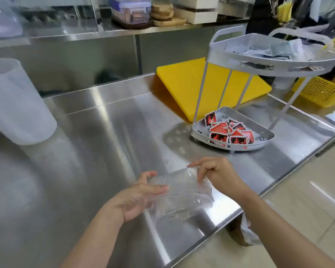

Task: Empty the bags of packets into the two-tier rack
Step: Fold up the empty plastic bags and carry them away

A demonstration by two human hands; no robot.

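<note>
Both hands lower centre over steel counter (104, 132). Right hand (219, 175) pinches clear bag (182, 192) top edge; left hand (139, 196) fingers curled on its side. Rack (240, 120) upper right; red packets (228, 132) in lower tier.

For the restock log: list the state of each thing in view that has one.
Clear crumpled plastic bag: looks empty, held by both hands.
Left hand: holds the bag's left side.
Right hand: pinches its top edge.
Grey two-tier rack's lower tier: holds red packets.
Upper tier: holds pale packets.
Translucent white jug: upright.
</note>
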